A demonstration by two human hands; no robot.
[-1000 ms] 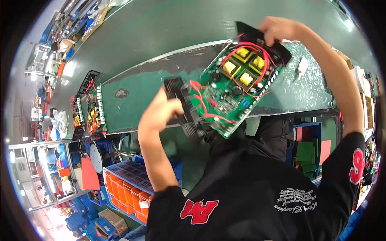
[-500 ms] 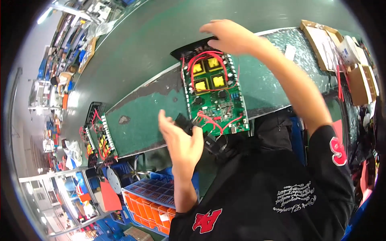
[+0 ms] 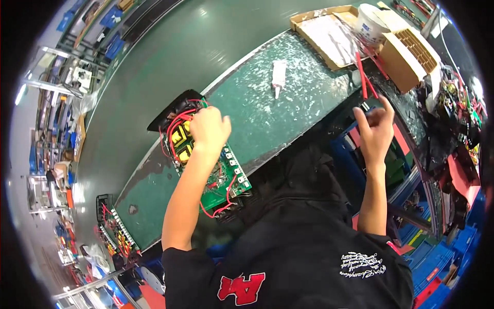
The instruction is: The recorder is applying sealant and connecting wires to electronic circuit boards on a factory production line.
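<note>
My left hand (image 3: 208, 129) is over the far part of a green circuit board (image 3: 213, 198), its fingers curled down. The fingertips are hidden, so what they hold cannot be made out. Yellow-wrapped transformers (image 3: 178, 136) and looped red wires show beside the hand. A black panel (image 3: 175, 110) lies at the board's far end. Red leads hang over the near edge. Off to the right, my right hand (image 3: 376, 131) is raised by the bench edge, thumb and fingers apart. Close to its fingertips are red tubes (image 3: 363, 77) and a small pale piece.
A white tube (image 3: 278, 77) with a nozzle lies on the worn green bench (image 3: 242, 108). At the back right stand a shallow cardboard tray (image 3: 337, 62), a white bucket (image 3: 370, 23) and a divided carton (image 3: 406, 59). More wired boards (image 3: 121, 232) sit far left.
My view has swung right. My right hand has left the board's far end for the bench's right side. My left hand has moved from the near end onto the board, which now sits tilted.
</note>
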